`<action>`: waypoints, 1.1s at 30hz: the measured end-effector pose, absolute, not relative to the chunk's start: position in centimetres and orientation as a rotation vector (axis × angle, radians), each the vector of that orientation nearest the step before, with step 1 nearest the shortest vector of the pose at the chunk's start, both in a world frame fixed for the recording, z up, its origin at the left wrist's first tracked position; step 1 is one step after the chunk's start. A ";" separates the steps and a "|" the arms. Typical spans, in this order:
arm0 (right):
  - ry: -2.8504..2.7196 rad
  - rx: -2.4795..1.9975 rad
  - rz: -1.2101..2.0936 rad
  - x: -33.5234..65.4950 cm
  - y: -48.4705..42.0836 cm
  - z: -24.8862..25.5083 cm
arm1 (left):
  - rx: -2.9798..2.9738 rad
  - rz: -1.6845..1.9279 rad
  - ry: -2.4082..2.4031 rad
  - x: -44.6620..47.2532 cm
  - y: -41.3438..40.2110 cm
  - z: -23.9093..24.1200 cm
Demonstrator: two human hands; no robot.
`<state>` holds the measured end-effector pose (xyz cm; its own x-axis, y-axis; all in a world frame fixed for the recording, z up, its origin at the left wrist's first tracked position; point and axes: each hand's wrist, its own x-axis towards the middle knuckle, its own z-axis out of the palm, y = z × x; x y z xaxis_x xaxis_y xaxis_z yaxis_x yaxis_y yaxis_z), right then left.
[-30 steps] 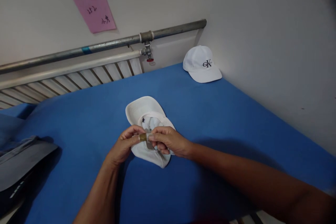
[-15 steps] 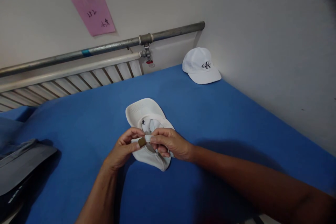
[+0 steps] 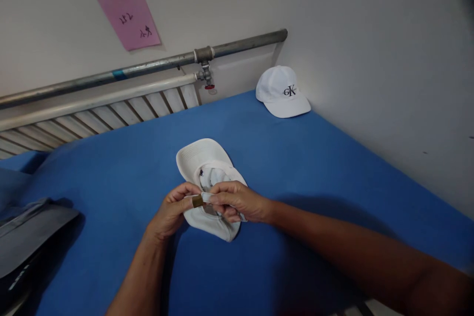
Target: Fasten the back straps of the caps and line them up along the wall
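one white cap (image 3: 204, 154) rests upturned mid-frame on the sheet (image 3: 333, 168); from where i stand, the left hand (image 3: 172, 209) pinches its buckle (image 3: 197, 201) and the right hand (image 3: 239, 201) holds the strap (image 3: 206, 197) just beside. another cap (image 3: 277, 84) sits towards the upper right.

A metal pipe (image 3: 155, 65) crosses the wall (image 3: 207, 5) above a radiator (image 3: 157, 103)

The upturned white baseball cap (image 3: 213, 174) is matt cloth, its strap (image 3: 207, 198) smooth fabric and its buckle (image 3: 197, 201) dull, brassy-looking metal. Beneath the cap spreads a smooth, matt blue cloth cover (image 3: 289, 158). Beyond the cap are a faintly shiny, scuffed metal pipe (image 3: 155, 65), a smooth, painted-looking radiator (image 3: 111, 115) and a matt pink paper sheet (image 3: 129, 19).
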<state>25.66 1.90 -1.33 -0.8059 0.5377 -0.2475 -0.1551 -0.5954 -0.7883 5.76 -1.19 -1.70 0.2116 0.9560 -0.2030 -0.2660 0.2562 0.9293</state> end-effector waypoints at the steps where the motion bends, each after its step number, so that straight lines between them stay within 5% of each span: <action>1: -1.134 -0.651 2.421 25.7 2.0 -1.3 | 0.900 1.037 0.975 5.8 -1.2 -1.7; 33: -1.231 -0.725 2.380 25.6 2.1 -0.7 | 0.880 1.044 1.028 6.6 -1.3 -1.4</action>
